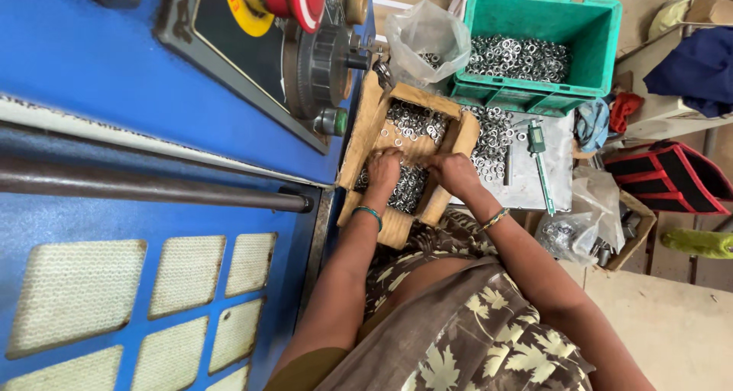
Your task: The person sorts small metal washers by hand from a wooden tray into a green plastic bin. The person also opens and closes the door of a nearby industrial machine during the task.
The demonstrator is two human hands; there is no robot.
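Wooden tray (365,124) of small metal rings (408,124): both hands inside its near end. Left hand (384,171) and right hand (452,173) side by side, equally near; rings lie directly under the curled fingers (379,159), the bulk toward the tray's far end. Whether they clamp any ring cannot be told.

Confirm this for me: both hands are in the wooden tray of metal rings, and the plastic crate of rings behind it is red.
Not quite. The head view shows the crate is green, not red. The rest holds: the left hand and right hand are both in the wooden tray of metal rings, with the crate of rings behind it.
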